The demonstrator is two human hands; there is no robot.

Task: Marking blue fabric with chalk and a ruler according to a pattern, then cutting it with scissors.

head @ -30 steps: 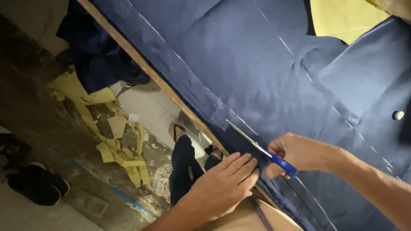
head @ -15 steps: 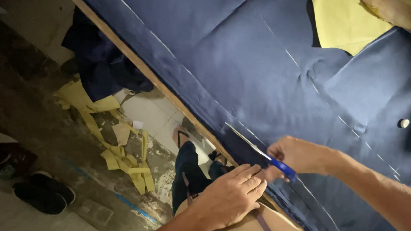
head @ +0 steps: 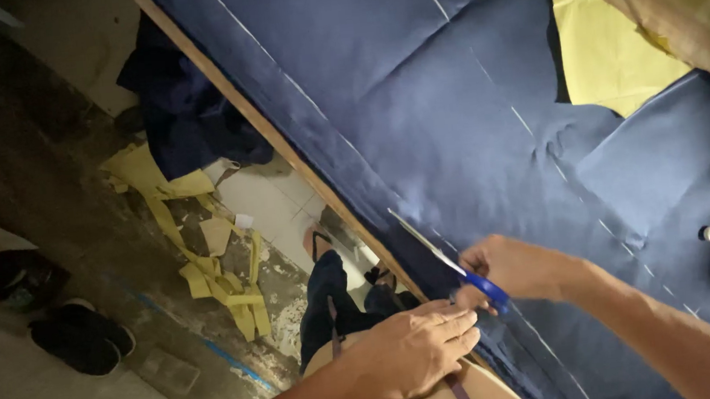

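Right hand is pinching the scissors in its grip, blades running along the navy cloth at the worktop edge; left hand, fingers together, is pressing the cloth flat for a steady cut.

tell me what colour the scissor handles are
Blue: the scissors in the right hand have blue handles, seen in the head view.

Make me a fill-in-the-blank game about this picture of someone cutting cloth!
1. The right hand holds scissors with ____ handles.
2. The cloth on the table is dark ____.
3. The scraps on the floor are ____.
4. The left hand rests at the table's ____.

Missing words: blue, blue, yellow, edge.
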